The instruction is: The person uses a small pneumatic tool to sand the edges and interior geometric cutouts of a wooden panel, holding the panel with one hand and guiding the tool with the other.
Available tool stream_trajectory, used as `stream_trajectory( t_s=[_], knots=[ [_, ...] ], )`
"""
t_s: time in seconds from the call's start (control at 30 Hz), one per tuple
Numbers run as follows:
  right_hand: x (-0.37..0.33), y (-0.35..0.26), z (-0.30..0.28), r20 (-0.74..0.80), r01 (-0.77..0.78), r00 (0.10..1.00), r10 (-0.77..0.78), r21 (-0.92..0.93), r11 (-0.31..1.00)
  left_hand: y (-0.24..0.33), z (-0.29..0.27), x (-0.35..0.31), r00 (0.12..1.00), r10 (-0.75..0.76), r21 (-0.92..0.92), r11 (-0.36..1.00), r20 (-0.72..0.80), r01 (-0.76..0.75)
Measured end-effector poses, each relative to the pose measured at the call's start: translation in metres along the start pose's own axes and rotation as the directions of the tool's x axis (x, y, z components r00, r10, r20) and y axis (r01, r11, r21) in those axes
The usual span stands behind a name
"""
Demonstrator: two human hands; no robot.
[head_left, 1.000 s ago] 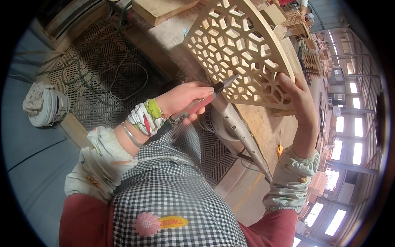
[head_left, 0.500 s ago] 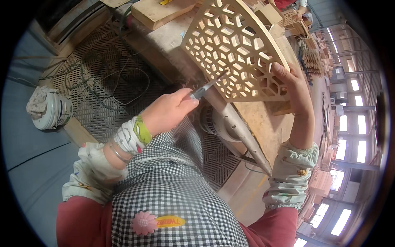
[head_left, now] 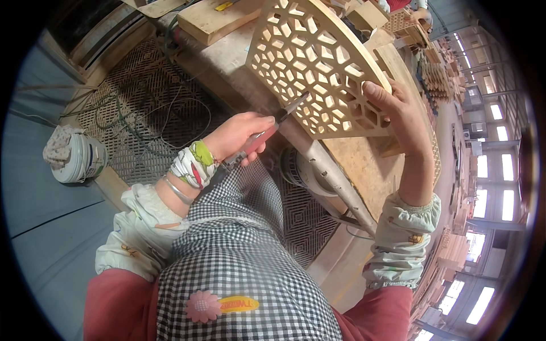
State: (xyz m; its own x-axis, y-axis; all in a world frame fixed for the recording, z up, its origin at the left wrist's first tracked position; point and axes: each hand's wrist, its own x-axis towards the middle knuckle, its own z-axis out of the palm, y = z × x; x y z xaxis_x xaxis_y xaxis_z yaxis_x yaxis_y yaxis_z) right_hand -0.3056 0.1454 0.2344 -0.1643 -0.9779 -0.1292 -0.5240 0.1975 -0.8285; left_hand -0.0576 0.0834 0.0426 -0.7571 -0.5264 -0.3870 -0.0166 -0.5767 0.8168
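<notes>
In my left hand is a utility knife with a reddish-grey handle. Its blade points up and right, and the tip is at the cutouts of a pale wooden lattice panel; whether it touches the wood I cannot tell. My right hand grips the panel by its lower right edge, thumb on the front face, with the other fingers mostly hidden behind. The panel stands tilted over the worktable, its curved long edge toward the upper right.
A thick wooden board lies on the table's far left with a yellow object on it. A white bucket topped with a cloth stands left, near loose cables on the floor mat. Stacked wood pieces and another person's hand are beyond.
My left hand has turned and shifted slightly right, showing the knife's reddish handle. The blade tip has moved a little up and left along the panel, which has shifted slightly left.
</notes>
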Motion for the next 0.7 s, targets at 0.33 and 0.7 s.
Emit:
stream_trajectory(
  t_s=[0.33,0.7],
  knots=[
    [0.002,0.005,-0.002,0.016,0.032,0.999,-0.032,-0.003,0.999,-0.003,-0.004,0.005,0.994,-0.068,-0.083,0.994,0.085,0.075],
    [0.001,0.009,-0.001,-0.054,0.000,0.999,0.003,0.044,0.999,-0.001,-0.010,0.001,0.996,-0.050,-0.147,0.987,0.075,0.061]
  ],
)
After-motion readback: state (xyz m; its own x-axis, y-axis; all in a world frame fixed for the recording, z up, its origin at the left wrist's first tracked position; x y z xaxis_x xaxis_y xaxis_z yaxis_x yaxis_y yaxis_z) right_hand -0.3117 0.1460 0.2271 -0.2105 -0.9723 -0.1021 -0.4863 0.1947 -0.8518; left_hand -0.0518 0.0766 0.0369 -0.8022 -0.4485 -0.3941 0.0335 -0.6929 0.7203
